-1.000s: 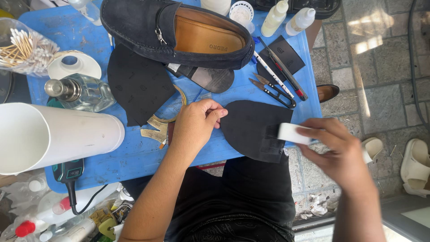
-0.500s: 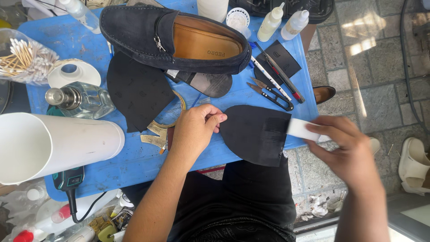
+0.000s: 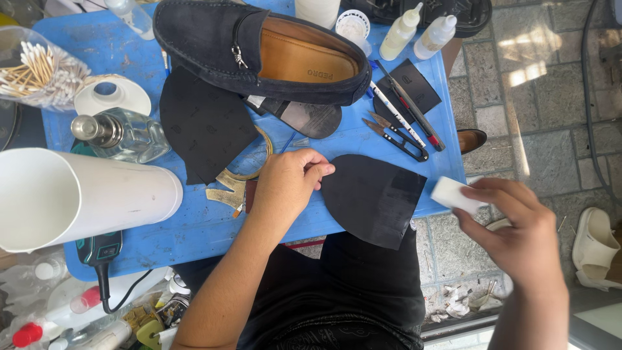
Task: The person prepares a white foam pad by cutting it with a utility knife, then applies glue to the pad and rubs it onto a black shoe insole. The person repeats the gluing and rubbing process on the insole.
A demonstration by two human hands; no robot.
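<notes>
A black rubber sole piece (image 3: pixel 372 199) lies at the front edge of the blue table (image 3: pixel 389 139), partly overhanging it. My left hand (image 3: pixel 289 183) rests on the table with its fingertips pressing the sole piece's left edge. My right hand (image 3: pixel 518 236) hovers off the table's right side and grips a small white block (image 3: pixel 452 194) between thumb and fingers. A second black sole piece (image 3: pixel 204 123) lies to the left, under the heel of a dark blue suede loafer (image 3: pixel 259 48).
A large white tube (image 3: pixel 84 194) lies at the left. Near it are a glass bottle (image 3: pixel 120 135), cotton swabs (image 3: pixel 35 71) and a tape roll (image 3: pixel 111 97). Snips (image 3: pixel 398 136), pens (image 3: pixel 405 113) and two glue bottles (image 3: pixel 418 32) sit at the back right.
My right hand has pulled the white block to the right, off the sole piece and past the table's edge. My left hand stays pressed on the sole piece.
</notes>
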